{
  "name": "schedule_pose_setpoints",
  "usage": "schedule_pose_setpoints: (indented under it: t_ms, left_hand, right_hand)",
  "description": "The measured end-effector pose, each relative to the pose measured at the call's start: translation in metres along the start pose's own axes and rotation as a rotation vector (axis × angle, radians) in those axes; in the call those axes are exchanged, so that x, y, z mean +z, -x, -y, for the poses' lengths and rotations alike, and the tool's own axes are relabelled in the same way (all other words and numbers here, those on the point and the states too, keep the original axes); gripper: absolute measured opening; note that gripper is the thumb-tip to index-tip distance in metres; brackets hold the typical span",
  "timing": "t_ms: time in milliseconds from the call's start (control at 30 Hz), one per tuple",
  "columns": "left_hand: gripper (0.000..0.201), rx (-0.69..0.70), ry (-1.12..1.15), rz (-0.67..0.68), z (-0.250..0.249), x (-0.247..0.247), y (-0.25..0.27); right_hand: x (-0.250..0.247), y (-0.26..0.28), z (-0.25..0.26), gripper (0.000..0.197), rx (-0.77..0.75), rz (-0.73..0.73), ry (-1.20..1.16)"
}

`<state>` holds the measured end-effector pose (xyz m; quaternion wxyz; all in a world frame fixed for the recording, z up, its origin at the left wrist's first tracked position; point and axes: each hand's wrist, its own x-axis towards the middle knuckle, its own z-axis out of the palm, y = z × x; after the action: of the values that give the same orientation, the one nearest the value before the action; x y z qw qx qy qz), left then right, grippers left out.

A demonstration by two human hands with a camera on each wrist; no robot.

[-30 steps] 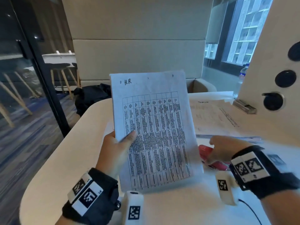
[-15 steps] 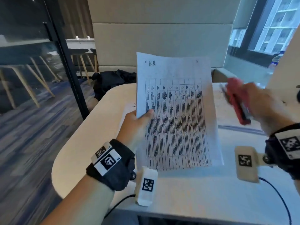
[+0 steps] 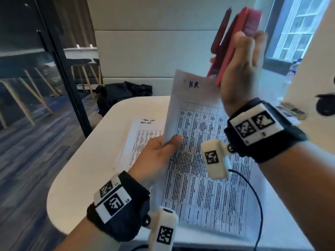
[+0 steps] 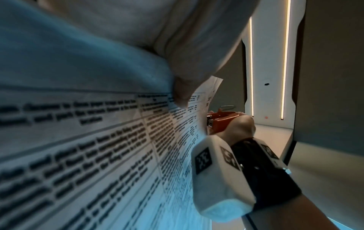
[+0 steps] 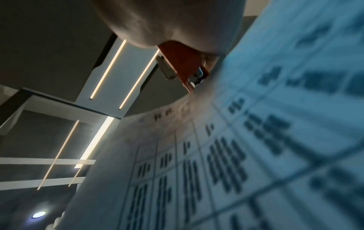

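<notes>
Table (image 3: 76,178): white, round-cornered, filling the near middle; right side hidden behind the raised forearm, near edge cut off by the frame.

HR paper (image 3: 195,178): printed grid with "HR" handwritten near the top, held upright above the table, lower edge close to the tabletop. Right margin covered by the right wrist band; number of sheets impossible to tell; print too blurred to read.

Black bag (image 3: 123,95): slumped on the seat beyond the table's far edge, partly cut off by the table.

Loose sheet (image 3: 143,134): flat on the table left of the HR paper, two handwritten lines at its top, right part hidden behind the held paper.

Right hand (image 3: 239,69): raised at the far right, fingers wrapped round the red stapler, fingertips out of sight behind it.

Left hand (image 3: 157,154): near and left, thumb in front, pinching the HR paper's left edge; fingers hidden behind the paper.

Red stapler (image 3: 228,42): gripped upright, nose down against the HR paper's top right corner. Corner inside the mouth or only touching: not clear from any view.
</notes>
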<state>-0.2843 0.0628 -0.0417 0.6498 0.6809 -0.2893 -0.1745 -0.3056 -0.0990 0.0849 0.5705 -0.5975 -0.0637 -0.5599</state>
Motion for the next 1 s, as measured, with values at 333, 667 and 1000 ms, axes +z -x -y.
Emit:
schedule_pose_setpoints:
  t_ms: [333, 667, 1000]
  left_hand:
    - [0.046, 0.023, -0.139, -0.02, -0.007, 0.015, 0.001]
    - [0.047, 0.029, -0.133, -0.009, -0.003, 0.017, 0.001]
    - [0.042, -0.139, -0.187, -0.071, -0.005, -0.004, -0.015]
  right_hand:
    - [0.02, 0.016, -0.016, 0.046, 0.118, 0.033, 0.099]
    - [0.019, 0.018, -0.021, 0.073, 0.151, 0.056, 0.231]
    - [-0.01, -0.026, -0.033, 0.066, 0.344, 0.229, 0.724]
